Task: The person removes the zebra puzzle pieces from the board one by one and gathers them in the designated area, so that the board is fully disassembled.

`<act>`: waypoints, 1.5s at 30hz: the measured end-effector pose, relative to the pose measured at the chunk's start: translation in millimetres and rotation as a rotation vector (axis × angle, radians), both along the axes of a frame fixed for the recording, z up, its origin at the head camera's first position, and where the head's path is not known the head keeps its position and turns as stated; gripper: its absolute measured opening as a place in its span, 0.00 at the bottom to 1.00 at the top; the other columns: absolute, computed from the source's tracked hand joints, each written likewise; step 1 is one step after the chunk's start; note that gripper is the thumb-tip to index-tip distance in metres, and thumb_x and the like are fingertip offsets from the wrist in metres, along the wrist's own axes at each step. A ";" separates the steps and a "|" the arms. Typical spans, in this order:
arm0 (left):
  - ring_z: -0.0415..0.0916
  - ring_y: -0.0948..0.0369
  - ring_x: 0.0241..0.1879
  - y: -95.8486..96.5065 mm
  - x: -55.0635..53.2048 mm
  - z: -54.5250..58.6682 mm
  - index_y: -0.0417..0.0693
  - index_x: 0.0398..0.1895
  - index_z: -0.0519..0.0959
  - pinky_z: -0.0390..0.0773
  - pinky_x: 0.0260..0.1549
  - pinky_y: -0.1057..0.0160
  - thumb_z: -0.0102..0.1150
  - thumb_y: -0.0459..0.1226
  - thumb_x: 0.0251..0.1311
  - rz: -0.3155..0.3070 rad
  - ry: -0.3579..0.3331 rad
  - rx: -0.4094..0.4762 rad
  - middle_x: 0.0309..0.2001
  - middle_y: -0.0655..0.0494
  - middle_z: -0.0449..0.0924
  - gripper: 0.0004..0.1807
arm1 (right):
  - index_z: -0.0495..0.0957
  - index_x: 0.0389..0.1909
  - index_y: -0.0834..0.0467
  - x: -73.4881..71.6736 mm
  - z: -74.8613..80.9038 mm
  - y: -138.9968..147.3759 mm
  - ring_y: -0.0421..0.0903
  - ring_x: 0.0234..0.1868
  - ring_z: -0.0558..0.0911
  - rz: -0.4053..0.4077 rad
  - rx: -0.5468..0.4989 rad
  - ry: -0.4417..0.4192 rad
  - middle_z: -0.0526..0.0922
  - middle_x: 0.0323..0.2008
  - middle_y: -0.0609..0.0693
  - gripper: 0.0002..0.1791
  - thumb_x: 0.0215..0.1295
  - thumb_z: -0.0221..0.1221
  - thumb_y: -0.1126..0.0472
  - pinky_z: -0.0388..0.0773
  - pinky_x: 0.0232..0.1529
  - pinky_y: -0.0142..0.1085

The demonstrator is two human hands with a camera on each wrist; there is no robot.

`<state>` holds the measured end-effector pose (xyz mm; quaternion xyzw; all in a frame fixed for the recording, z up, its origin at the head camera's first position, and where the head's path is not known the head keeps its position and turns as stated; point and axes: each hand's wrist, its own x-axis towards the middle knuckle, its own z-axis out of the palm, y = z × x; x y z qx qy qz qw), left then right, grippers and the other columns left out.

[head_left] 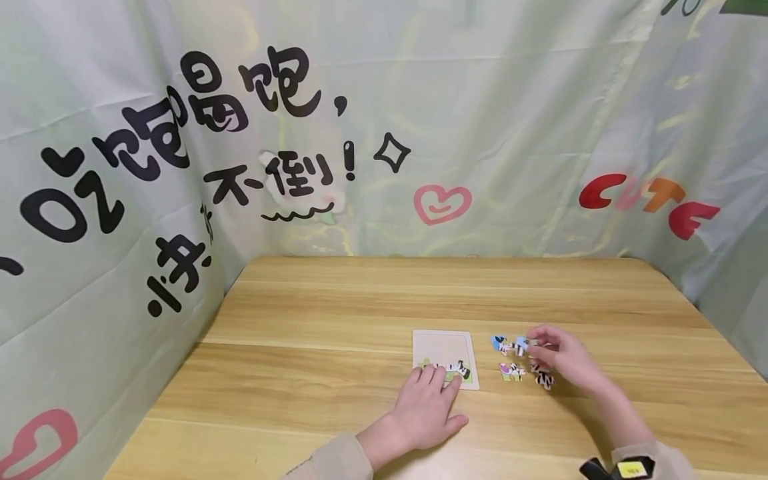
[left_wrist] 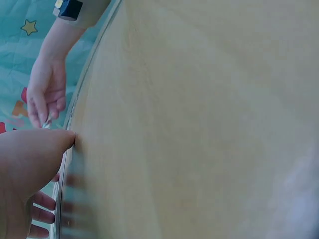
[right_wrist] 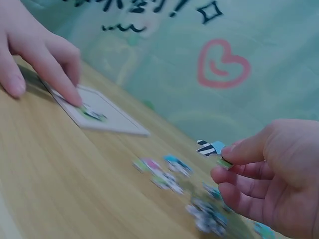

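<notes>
A pale puzzle tray (head_left: 443, 340) lies on the table with zebra-printed pieces (head_left: 462, 370) along its near side. My left hand (head_left: 427, 408) rests on that near edge, fingers stretched out, covering some of the printed part. To the right of the tray, my right hand (head_left: 565, 360) pinches a puzzle piece (right_wrist: 211, 148) with black-and-white stripes and blue between thumb and fingers, raised above the table. Loose puzzle pieces (head_left: 512, 371) lie beneath and beside this hand, several of them close together. Blur in the right wrist view hides their details.
The wooden table (head_left: 312, 307) runs back to a printed cloth (head_left: 510, 120), which also hangs at the left and right sides. A dark strap with a yellow label (head_left: 633, 469) is at the right sleeve.
</notes>
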<state>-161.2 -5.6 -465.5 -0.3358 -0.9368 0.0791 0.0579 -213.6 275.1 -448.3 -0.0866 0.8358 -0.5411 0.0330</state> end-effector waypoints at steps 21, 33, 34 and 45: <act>0.54 0.53 0.66 -6.1 7.3 -5.7 0.53 0.70 0.59 0.58 0.62 0.56 0.27 0.62 0.65 0.012 -0.054 0.034 0.66 0.48 0.58 0.36 | 0.68 0.46 0.73 28.6 -1.3 61.5 0.37 0.28 0.75 -0.161 0.135 -0.004 0.76 0.29 0.53 0.17 0.62 0.57 0.66 0.78 0.27 0.33; 0.53 0.53 0.66 -8.5 7.9 -4.5 0.53 0.70 0.58 0.58 0.62 0.56 0.27 0.62 0.65 0.003 -0.066 0.043 0.66 0.47 0.57 0.36 | 0.74 0.42 0.71 28.4 -3.8 75.5 0.37 0.20 0.69 -0.045 0.304 -0.069 0.75 0.25 0.47 0.13 0.59 0.59 0.67 0.70 0.19 0.31; 0.53 0.53 0.66 -8.7 8.0 -4.3 0.53 0.70 0.58 0.58 0.62 0.56 0.27 0.62 0.65 0.002 -0.067 0.044 0.67 0.47 0.57 0.36 | 0.75 0.42 0.70 28.0 -4.4 76.1 0.37 0.20 0.69 -0.038 0.336 -0.054 0.75 0.25 0.47 0.12 0.59 0.58 0.67 0.70 0.20 0.31; 0.53 0.53 0.66 -8.1 8.0 -3.1 0.53 0.69 0.59 0.58 0.61 0.56 0.29 0.62 0.65 -0.007 -0.068 0.044 0.66 0.48 0.58 0.36 | 0.79 0.37 0.65 27.0 -7.2 73.9 0.33 0.28 0.68 -0.063 0.485 0.034 0.76 0.30 0.48 0.09 0.58 0.61 0.65 0.67 0.28 0.31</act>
